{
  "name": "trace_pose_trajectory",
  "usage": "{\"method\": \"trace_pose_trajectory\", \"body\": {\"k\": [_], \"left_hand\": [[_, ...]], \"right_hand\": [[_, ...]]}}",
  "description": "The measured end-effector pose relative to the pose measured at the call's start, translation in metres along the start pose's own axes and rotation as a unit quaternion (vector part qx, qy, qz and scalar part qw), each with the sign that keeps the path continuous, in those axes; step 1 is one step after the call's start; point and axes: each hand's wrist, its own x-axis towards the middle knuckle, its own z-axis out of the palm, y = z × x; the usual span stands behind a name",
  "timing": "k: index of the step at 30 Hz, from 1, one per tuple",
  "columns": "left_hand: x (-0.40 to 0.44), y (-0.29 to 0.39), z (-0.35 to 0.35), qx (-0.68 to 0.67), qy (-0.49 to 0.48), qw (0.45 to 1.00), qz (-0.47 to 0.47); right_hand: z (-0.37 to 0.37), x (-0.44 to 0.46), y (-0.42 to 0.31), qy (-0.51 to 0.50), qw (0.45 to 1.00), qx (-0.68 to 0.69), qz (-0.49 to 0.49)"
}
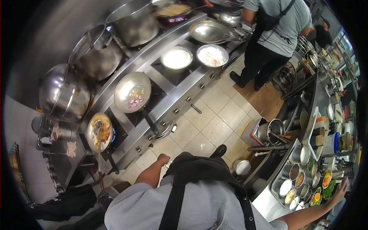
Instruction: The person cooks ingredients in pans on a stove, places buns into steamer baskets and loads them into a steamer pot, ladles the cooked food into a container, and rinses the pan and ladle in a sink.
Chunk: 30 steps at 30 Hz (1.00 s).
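Observation:
My left hand (163, 158) hangs low beside the stove front, its fingers curled. Something pale shows just below it, too small to name. My right hand (339, 191) stretches out to the far right over the ingredient containers, fingers extended, near green leaves (328, 192) and a container of orange slices (316, 197). On the left burner, a pan (92, 132) holds brown sauce, with a long-handled ladle (100, 153) resting in it and a blue flame at its side. Another pan (124, 85) beside it contains chopped purple onion (135, 102).
Two pans with white contents (176, 58) (212, 56) sit farther along the stove. Large steel pots (132, 25) line the back. A co-worker (274, 32) stands ahead at the stove's end. A steel pot (271, 130) and a white-lidded container (242, 167) are low on the right.

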Motion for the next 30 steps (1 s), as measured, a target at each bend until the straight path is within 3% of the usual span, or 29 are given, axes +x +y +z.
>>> {"method": "trace_pose_trajectory", "body": {"k": [5,7,9,10,15,19,21,26,28,29,30], "left_hand": [[-0.021,0.087,0.005,-0.076,0.009,0.997,0.001],[-0.021,0.122,0.007,-0.050,0.009,0.999,0.000],[-0.010,0.143,0.010,0.162,0.004,0.955,0.249],[-0.020,0.169,0.011,0.109,0.002,0.982,0.153],[-0.021,0.228,0.026,-0.034,0.054,0.991,0.115],[-0.035,0.261,0.021,0.010,0.066,0.988,0.141],[-0.030,0.265,0.017,0.128,0.031,0.978,0.164],[0.030,0.245,0.011,0.196,0.037,0.956,0.214],[0.041,0.249,-0.001,0.266,0.031,0.945,0.187],[0.043,0.251,-0.003,0.262,0.027,0.945,0.193],[0.044,0.254,-0.005,0.131,0.028,0.983,0.127]], "right_hand": [[0.014,0.078,0.031,-0.007,0.999,-0.029,-0.031],[0.023,0.108,0.044,-0.046,0.993,-0.065,-0.092],[0.034,0.136,0.053,-0.083,0.989,-0.043,-0.113],[0.048,0.137,0.041,-0.090,0.983,-0.075,-0.144],[0.118,0.123,-0.028,-0.079,0.957,-0.140,-0.242],[0.153,0.122,-0.061,-0.086,0.947,-0.136,-0.278],[0.168,0.118,-0.077,-0.087,0.943,-0.130,-0.293],[0.208,0.096,-0.123,-0.101,0.937,-0.114,-0.314],[0.228,0.087,-0.145,-0.113,0.939,-0.097,-0.311],[0.240,0.080,-0.155,-0.117,0.943,-0.080,-0.301],[0.253,0.077,-0.159,-0.109,0.961,0.014,-0.252]]}}
